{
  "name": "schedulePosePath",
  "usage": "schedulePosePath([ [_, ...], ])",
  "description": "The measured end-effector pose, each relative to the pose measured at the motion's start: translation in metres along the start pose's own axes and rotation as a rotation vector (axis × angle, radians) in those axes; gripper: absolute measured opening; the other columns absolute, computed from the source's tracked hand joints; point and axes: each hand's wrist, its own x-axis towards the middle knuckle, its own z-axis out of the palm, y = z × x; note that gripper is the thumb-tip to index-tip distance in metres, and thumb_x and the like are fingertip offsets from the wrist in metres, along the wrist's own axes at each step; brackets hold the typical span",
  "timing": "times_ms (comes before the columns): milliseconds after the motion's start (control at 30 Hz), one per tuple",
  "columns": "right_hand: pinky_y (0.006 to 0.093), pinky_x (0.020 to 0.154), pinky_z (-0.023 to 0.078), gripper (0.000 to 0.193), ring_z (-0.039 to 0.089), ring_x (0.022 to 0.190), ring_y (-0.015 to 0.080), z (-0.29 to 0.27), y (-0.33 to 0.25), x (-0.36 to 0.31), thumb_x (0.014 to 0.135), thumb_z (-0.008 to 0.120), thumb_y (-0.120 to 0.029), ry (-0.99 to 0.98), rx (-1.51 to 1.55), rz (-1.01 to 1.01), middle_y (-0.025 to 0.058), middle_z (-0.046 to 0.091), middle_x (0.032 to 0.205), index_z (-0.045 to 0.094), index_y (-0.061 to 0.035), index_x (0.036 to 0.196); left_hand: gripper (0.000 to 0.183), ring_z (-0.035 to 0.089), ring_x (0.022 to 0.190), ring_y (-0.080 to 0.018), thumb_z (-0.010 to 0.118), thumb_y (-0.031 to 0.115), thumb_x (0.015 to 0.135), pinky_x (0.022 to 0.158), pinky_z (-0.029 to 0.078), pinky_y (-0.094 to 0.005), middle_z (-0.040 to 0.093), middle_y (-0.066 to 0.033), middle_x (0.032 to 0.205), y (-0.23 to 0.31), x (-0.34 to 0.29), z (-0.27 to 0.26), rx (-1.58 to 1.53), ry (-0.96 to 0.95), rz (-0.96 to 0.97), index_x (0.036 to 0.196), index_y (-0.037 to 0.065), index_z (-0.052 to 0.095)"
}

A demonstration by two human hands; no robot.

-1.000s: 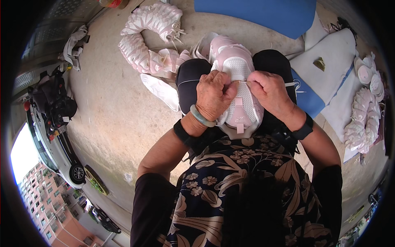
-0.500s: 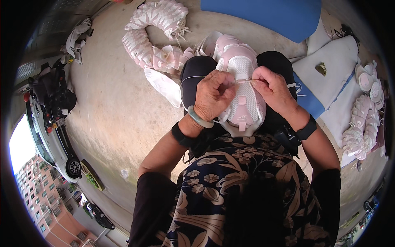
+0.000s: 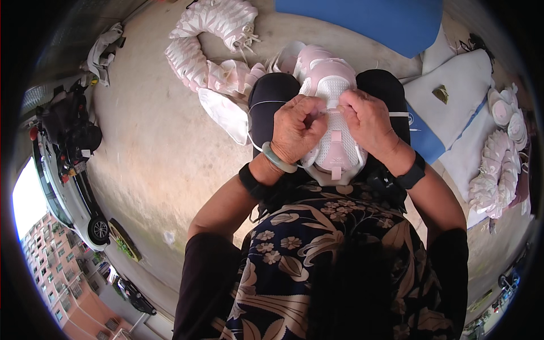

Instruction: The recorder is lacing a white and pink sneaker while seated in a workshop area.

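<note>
A pink and white shoe upper (image 3: 330,150) lies across my lap between my dark-clad knees, its mesh tongue and pull tab toward me. My left hand (image 3: 298,127) is closed in a pinch at the upper's left edge. Opposite it, my right hand (image 3: 369,124) also pinches, at the right eyelet edge. A thin white shoelace (image 3: 399,114) runs out past the right hand, and a white strand crosses my left knee on the other side. The fingertips largely hide the lace where they grip it.
A curved row of stacked pink and white uppers (image 3: 190,59) lies on the concrete floor ahead, beside a white upper piece (image 3: 224,116). Blue sheeting (image 3: 362,20) and pale cloth (image 3: 453,79) spread at the right, near more stacked uppers (image 3: 492,170). A scooter (image 3: 71,124) and white car (image 3: 68,192) stand left.
My right hand has moved slightly left, closer to the left hand over the upper. The white lace beyond it now stretches straighter to the right.
</note>
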Motion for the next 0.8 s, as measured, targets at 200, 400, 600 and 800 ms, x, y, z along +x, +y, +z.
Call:
schedulePosePath([
  [200, 0.0408, 0.064, 0.046, 0.003, 0.057, 0.075, 0.0349, 0.004, 0.003, -0.002, 0.077, 0.052, -0.004, 0.0, 0.11, -0.002, 0.014, 0.058, 0.078, 0.052, -0.0037, 0.08, 0.017, 0.058, 0.059, -0.024, 0.066, 0.001, 0.068, 0.055, 0.048, -0.0306, 0.059, -0.0101, 0.073, -0.005, 0.0, 0.003, 0.154, 0.097, 0.24, 0.085, 0.004, 0.064],
  [400, 0.0407, 0.069, 0.046, 0.006, 0.057, 0.079, 0.0347, 0.004, 0.002, -0.001, 0.077, 0.051, -0.001, -0.03, 0.122, -0.01, 0.0141, 0.058, 0.08, 0.052, -0.0029, 0.083, 0.015, 0.059, 0.065, -0.0264, 0.067, 0.006, 0.069, 0.057, 0.05, -0.0347, 0.059, -0.0082, 0.074, 0.001, 0.0, 0.005, 0.426, 0.092, 0.333, 0.084, 0.008, 0.066],
  [600, 0.0396, 0.07, 0.046, 0.005, 0.059, 0.08, 0.0325, 0.003, 0.004, 0.001, 0.076, 0.052, -0.004, -0.134, -0.074, -0.053, 0.0143, 0.059, 0.079, 0.051, -0.0032, 0.081, 0.016, 0.059, 0.066, -0.0263, 0.068, 0.003, 0.068, 0.057, 0.048, -0.0334, 0.059, -0.009, 0.075, 0.012, -0.001, 0.008, 0.562, 0.051, 0.369, 0.083, 0.005, 0.065],
  [800, 0.0441, 0.069, 0.043, 0.014, 0.056, 0.08, 0.0362, 0.005, 0.01, -0.006, 0.076, 0.051, 0.001, -0.087, 0.021, -0.083, 0.0165, 0.056, 0.082, 0.048, -0.0017, 0.089, 0.017, 0.058, 0.065, -0.027, 0.066, 0.0, 0.069, 0.057, 0.048, -0.0334, 0.059, -0.0088, 0.075, 0.012, -0.002, 0.01, 0.563, 0.048, 0.397, 0.085, 0.005, 0.064],
])
